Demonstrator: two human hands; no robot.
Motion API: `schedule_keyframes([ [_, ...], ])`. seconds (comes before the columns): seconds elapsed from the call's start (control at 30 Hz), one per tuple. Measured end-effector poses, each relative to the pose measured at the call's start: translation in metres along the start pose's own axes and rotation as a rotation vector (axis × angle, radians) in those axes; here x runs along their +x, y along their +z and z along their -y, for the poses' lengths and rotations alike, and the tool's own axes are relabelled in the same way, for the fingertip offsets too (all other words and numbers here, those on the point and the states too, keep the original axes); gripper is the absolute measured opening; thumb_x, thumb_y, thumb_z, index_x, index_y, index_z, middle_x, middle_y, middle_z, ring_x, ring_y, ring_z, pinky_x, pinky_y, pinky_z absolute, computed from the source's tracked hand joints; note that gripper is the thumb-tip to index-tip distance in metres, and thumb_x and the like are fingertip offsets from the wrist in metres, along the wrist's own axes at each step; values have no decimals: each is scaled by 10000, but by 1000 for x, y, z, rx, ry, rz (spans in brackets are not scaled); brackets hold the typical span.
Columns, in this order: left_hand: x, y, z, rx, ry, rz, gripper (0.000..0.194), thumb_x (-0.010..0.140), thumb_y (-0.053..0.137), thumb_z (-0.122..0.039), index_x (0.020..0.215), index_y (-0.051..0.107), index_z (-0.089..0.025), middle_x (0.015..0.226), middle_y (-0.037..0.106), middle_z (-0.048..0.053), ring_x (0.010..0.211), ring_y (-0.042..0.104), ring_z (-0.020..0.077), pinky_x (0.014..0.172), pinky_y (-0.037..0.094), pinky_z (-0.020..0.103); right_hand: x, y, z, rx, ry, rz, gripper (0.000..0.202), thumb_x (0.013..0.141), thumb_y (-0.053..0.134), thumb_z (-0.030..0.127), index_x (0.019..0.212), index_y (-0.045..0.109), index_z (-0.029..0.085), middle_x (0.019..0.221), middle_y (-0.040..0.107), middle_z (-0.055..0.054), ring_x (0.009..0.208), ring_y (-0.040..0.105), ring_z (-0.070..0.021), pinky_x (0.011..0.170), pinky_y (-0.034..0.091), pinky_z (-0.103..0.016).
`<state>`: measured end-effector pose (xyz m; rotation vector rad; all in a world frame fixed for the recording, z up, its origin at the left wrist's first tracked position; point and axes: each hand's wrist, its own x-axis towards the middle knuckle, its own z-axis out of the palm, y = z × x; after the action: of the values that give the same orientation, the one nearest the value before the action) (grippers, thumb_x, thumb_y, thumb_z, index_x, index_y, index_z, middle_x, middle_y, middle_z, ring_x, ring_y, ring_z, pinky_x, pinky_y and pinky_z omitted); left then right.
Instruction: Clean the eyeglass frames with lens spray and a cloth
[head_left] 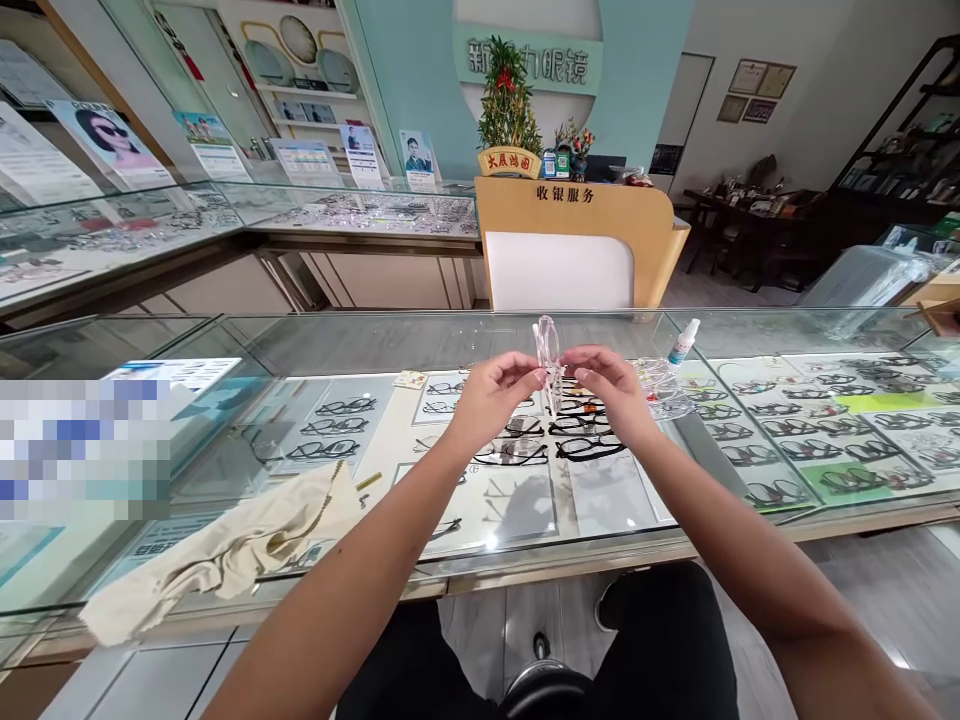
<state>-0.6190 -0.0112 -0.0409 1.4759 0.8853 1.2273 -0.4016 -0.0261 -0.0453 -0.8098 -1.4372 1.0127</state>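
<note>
A pair of clear-framed eyeglasses (549, 345) is held up edge-on above the glass display case (517, 540). My left hand (504, 388) pinches it from the left, thumb and fingers closed. From the other side my right hand (606, 385) grips it in the same way. Below the hands, dark-framed glasses (589, 447) lie in rows inside the case. Just right of my right hand sit several clear frames (664, 390) in a pile on the glass. The fingertips hide part of the held frame.
A crumpled cream cloth (247, 540) lies on the case at left. A small spray bottle (684, 342) stands at right, behind the clear frames. Papers (176, 372) lie at far left. Beyond the case is a wooden cashier counter (660, 230) with a plant (510, 110).
</note>
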Motion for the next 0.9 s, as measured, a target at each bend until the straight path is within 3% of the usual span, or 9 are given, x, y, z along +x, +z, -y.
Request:
schedule_keyframes([
  [0.2,-3,4,0,91,30,50,406,847,890,-594,974,795,-220,947,789,52,874,700,215,815,553,354,5,-1,-5,102,172,62,413,762,978,653,897,859,282,979,851,-11,990,750,-231,1020,599,-418],
  [0.33,2,-1,0,117,63,-62,265,864,814,-480,896,721,-235,840,725,16,825,672,203,805,545,348,8,-4,-6,200,228,39,390,711,1024,593,876,852,284,973,856,-15,941,755,-211,948,618,-380],
  [0.47,9,-8,0,103,-21,-196,193,823,744,-414,826,685,-230,843,723,30,833,672,214,775,530,343,11,-11,-2,248,180,-39,408,699,1014,604,831,797,285,1030,864,-45,1004,791,-247,878,650,-391],
  [0.63,13,-7,8,89,-114,-196,261,821,765,-453,878,640,-231,915,704,48,860,649,220,723,486,334,14,-21,-1,193,77,-50,393,807,936,630,874,744,294,1099,872,-55,1127,807,-283,950,671,-459],
  [0.8,11,-13,9,248,98,-547,354,876,782,-428,1055,525,-262,1086,601,29,1019,593,209,952,500,367,13,-27,5,105,-10,-27,346,880,907,605,913,727,311,1284,866,-59,1333,763,-329,1009,661,-515],
  [0.83,9,-14,7,302,158,-572,316,895,766,-421,1050,544,-259,1110,603,38,1056,589,219,997,485,381,12,-27,7,77,-41,-10,326,883,912,590,920,739,316,1316,859,-56,1390,737,-333,1047,649,-528],
  [0.9,6,-17,0,362,247,-500,229,941,725,-439,1025,615,-256,1146,636,58,1125,603,247,1046,469,403,10,-26,11,-33,-121,28,260,909,907,540,934,765,323,1404,830,-45,1497,669,-330,1173,586,-570],
])
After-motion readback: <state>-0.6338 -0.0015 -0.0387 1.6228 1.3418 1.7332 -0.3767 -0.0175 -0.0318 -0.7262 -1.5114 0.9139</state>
